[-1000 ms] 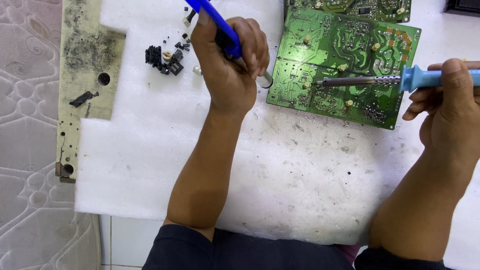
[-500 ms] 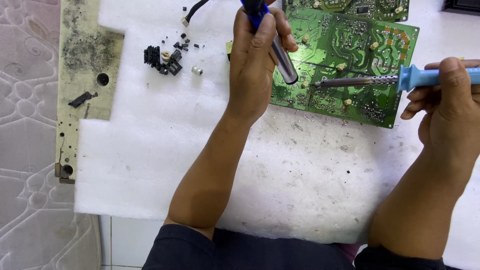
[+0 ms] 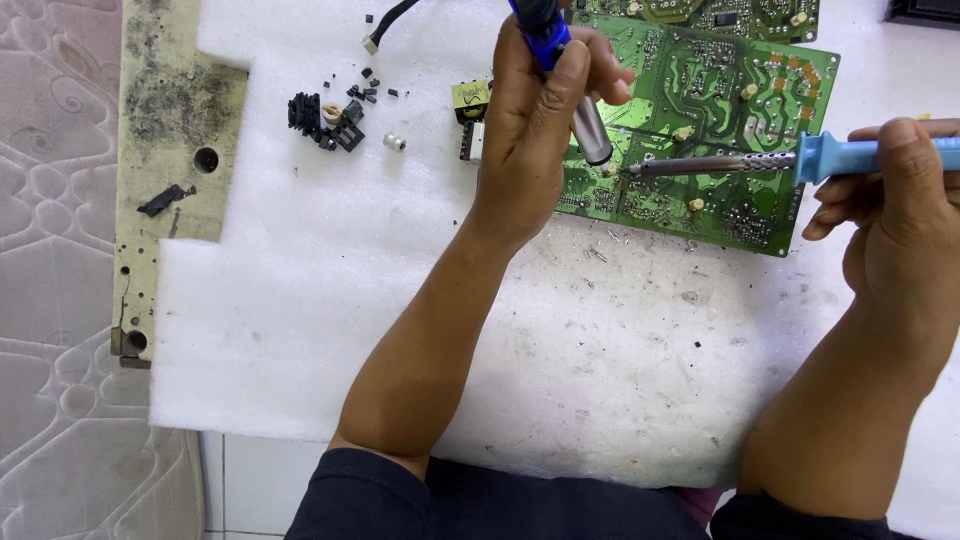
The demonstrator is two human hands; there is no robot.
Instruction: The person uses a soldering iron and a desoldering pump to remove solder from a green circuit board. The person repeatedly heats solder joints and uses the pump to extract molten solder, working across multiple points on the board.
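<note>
Right, the left hand [image 3: 535, 130] has its grip closed around a blue pump [image 3: 560, 70], a desoldering tool held steeply with its metal nozzle down on the green board [image 3: 730, 130]. The right hand [image 3: 900, 210] has fingers wrapped shut round the light blue handle of the iron [image 3: 740, 163], lying almost level, its tip meeting the board just beside that nozzle. The board lies solder side up on white foam [image 3: 400, 330], at the top right. To the left of the hand, a yellow part [image 3: 470, 97] sits on the foam, then a silver piece [image 3: 394, 142] and a scatter of black bits [image 3: 325, 112]. A grimy plate [image 3: 170, 120] edges the foam's left side.
</note>
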